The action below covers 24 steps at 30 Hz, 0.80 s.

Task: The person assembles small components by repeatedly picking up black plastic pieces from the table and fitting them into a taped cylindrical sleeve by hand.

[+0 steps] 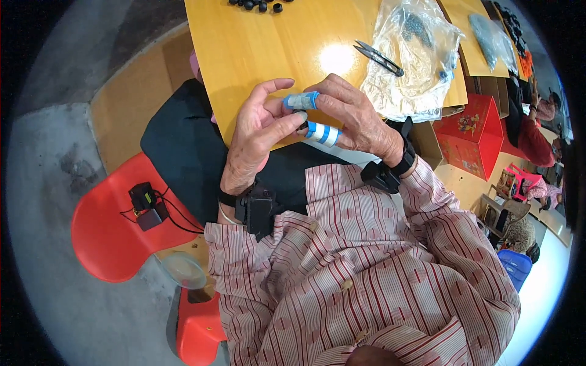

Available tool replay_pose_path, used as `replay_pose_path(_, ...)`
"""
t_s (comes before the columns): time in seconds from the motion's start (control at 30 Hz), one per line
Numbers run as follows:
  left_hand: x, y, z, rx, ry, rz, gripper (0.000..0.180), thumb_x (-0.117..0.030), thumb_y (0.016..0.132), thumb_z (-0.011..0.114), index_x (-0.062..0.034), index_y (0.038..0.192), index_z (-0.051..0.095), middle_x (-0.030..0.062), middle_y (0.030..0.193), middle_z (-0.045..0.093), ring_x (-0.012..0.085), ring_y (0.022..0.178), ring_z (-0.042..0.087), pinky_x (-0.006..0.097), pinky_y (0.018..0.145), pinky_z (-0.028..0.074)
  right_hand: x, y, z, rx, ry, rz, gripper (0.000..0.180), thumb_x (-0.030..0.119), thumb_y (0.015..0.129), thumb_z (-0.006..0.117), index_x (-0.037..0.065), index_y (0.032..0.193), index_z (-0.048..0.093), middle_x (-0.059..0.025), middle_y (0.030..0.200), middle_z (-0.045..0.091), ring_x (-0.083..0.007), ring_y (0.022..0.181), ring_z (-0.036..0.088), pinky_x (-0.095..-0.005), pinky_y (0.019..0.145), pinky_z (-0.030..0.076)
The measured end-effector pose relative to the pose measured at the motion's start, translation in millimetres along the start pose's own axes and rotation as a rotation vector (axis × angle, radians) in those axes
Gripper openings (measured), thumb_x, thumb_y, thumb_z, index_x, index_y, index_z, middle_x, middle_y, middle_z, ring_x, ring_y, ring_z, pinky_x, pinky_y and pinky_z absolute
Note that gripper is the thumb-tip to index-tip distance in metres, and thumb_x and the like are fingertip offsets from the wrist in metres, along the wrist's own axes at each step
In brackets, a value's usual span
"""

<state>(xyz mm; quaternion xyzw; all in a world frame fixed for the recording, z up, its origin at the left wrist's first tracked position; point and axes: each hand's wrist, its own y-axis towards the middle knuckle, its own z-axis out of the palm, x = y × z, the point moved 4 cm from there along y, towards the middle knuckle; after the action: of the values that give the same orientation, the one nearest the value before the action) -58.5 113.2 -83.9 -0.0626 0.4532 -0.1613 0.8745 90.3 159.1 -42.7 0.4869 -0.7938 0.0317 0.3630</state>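
Over the near edge of the yellow table, my left hand [251,134] and my right hand [366,125] meet fingertip to fingertip. A small black piece [303,126] shows between the left thumb tip and the right thumb; most of it is hidden by fingers. Both hands are closed in a pinch around it, with one left finger stretched out above. Blue-and-white tape wraps a right finger [301,100] and the right thumb [322,133]. Each wrist carries a strapped black device, the left one [257,210] and the right one [379,177].
On the table [262,49] are black round pieces [249,5], thread snips [379,58] and a clear plastic bag [409,79] with dark small parts. A red box [467,137] stands right. At left, a red chair [116,226] bears a black device [146,204] with cables.
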Motion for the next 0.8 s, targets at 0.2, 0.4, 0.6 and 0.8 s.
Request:
replay_pose_path(0.2, -4.5, -3.3, 1.5, 0.012, -0.064, -0.056, 0.052, -0.005, 0.083, 0.063, 0.0014, 0.128, 0.038, 0.0113, 0.099, 0.06, 0.0133, 0.089, 0.059, 0.026, 0.077, 0.052, 2.5, 2.0, 0.5, -0.005, 0.003, -0.046, 0.039, 0.022, 0.073, 0.07, 0.002, 0.103, 0.055, -0.0132, 0.096, 0.055, -0.0303, 0.086, 0.053, -0.0379, 0.074, 0.047)
replay_pose_path(0.4, -1.8, -2.8, 2.1, 0.033, -0.022, -0.086, 0.048, -0.007, 0.083, 0.063, 0.0, 0.126, 0.042, 0.0084, 0.098, 0.06, 0.0115, 0.087, 0.059, 0.025, 0.079, 0.05, 5.1, 0.3, 0.0, -0.008, -0.05, -0.053, 0.036, 0.019, 0.071, 0.071, -0.001, 0.096, 0.054, -0.0136, 0.091, 0.055, -0.0299, 0.083, 0.054, -0.037, 0.073, 0.048)
replay_pose_path(0.6, 0.0, -2.7, 2.0, 0.022, -0.008, -0.104, 0.045, -0.009, 0.084, 0.063, -0.0005, 0.124, 0.045, 0.0061, 0.096, 0.06, 0.0104, 0.085, 0.059, 0.025, 0.078, 0.05, 5.0, -0.8, 0.0, -0.075, -0.05, -0.08, 0.036, 0.017, 0.069, 0.072, 0.0, 0.094, 0.055, -0.0127, 0.089, 0.055, -0.0287, 0.08, 0.055, -0.0368, 0.069, 0.049)
replay_pose_path(0.8, 4.9, -0.1, 1.1, 0.024, 0.036, -0.017, 0.035, -0.006, 0.088, 0.058, 0.0005, 0.121, 0.048, 0.0073, 0.094, 0.061, 0.0098, 0.083, 0.06, 0.023, 0.076, 0.051, 6.1, -2.3, 1.7, -0.095, -0.142, -0.025, 0.037, 0.015, 0.066, 0.074, 0.001, 0.095, 0.056, -0.0109, 0.087, 0.057, -0.0268, 0.077, 0.056, -0.0356, 0.064, 0.05)
